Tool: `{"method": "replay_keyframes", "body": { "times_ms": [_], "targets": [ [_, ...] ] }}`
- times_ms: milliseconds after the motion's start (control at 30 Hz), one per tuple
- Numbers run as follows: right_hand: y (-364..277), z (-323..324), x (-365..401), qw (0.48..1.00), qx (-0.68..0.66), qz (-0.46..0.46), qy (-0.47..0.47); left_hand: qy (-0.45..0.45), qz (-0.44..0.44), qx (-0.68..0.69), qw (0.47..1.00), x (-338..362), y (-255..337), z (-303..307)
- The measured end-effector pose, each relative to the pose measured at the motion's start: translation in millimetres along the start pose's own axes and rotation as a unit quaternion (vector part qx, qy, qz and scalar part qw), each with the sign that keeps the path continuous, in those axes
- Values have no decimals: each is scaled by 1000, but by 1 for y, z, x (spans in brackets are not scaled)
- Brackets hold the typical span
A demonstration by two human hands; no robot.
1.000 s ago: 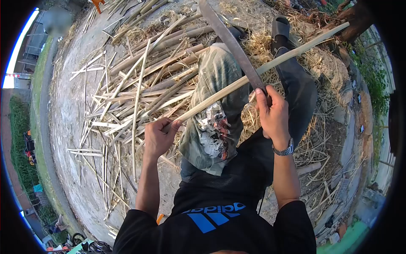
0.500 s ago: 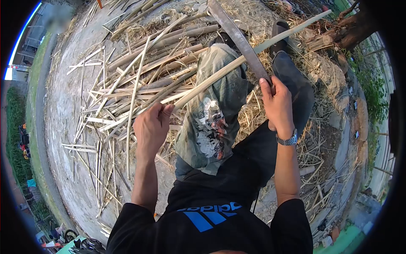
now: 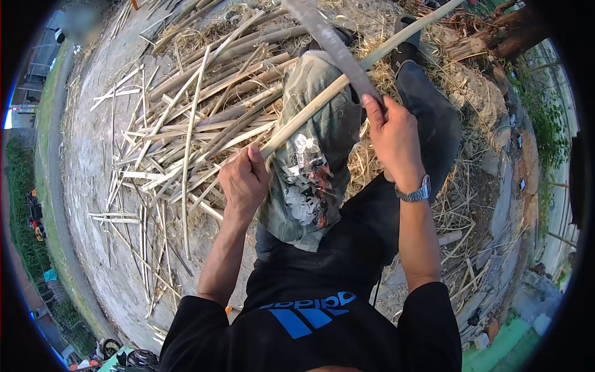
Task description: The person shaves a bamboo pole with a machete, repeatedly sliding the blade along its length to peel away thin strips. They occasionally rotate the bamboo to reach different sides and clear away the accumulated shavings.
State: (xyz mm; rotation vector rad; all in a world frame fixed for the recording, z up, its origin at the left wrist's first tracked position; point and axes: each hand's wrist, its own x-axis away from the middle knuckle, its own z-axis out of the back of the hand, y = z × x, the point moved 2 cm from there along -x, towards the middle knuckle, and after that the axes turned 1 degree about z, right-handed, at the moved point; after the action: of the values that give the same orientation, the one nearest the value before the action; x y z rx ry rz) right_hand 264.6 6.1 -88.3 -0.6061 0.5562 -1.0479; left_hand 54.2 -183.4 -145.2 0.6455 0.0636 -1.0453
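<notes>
My left hand is closed around the lower end of a long pale bamboo strip, which runs up and right across my leg. In my right hand is the handle end of a long, flat machete. The blade slants up to the left and crosses over the strip just past its middle. A worn greenish cloth with a faded print covers my thigh and knee beneath the strip. The handle itself is mostly hidden by my fingers.
Many split bamboo strips and thicker poles lie in a pile at the left. Shavings litter the ground between my legs. A brown stump and a dirt mound stand at upper right.
My left hand has moved right and slightly up along with the strip's near end. The machete and my right hand have shifted left and up, the blade still across the strip.
</notes>
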Motion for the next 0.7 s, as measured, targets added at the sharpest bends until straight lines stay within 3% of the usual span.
{"method": "replay_keyframes", "body": {
  "times_ms": [100, 133, 167, 233, 333, 433, 567, 600, 633, 700],
  "targets": [
    [0, -11, 1, 1000, -18, -13, -10, 33, 0, 18, 999, 5, 9, -6],
    [-4, -19, 11, 999, 38, 38, -12, 36, -7, 9, 999, 5, 8, -7],
    [-5, -19, 18, 997, 14, 7, -73, 34, -7, 8, 999, 7, 5, -10],
    [-7, -10, 19, 994, 47, 48, -87, 18, -17, 5, 1000, 12, -5, -16],
    [-6, 7, -4, 999, 7, -18, -39, 41, -15, 22, 999, 12, -3, -20],
    [-5, -21, 14, 998, 21, 53, -27, 38, -9, 19, 999, 9, 6, -15],
    [-2, 5, 4, 997, 30, 44, -63, 34, -24, 3, 999, 11, 0, -11],
    [3, 11, -5, 999, 33, 26, -32, 44, -26, -10, 999, 13, -3, -13],
    [-1, 17, -12, 998, 11, -50, -35, 44, -23, -9, 999, 16, -1, -13],
    [3, -6, -1, 1000, -14, -7, -9, 54, -14, 3, 998, 11, 5, -15]
  ]
}}
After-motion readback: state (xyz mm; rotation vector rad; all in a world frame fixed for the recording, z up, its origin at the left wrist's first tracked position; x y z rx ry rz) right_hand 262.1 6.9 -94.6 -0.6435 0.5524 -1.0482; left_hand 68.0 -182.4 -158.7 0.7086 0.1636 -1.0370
